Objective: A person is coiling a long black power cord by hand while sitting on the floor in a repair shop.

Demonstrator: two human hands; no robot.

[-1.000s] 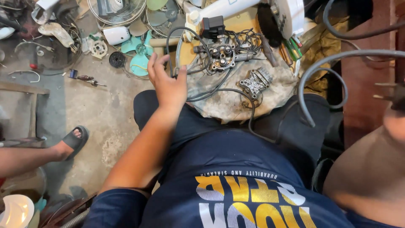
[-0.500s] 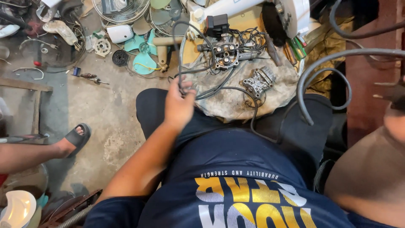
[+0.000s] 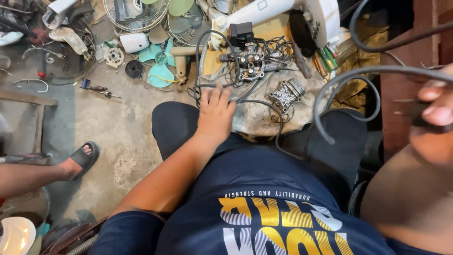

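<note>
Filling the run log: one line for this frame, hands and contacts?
left hand: open, flat on knee by black cable | right hand: pinching dark cable end, blurred | motor part: untouched

- Two hands: left hand, right hand
- One teal fan blade
- One wire fan guard
- One screwdriver
- One sandalled foot
- One motor

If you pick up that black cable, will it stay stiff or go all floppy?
Probably floppy: the black cable already curves in loose loops. It looks thick, so it may keep some springy bend. The right hand appears to grip one end while the rest hangs free.
</note>
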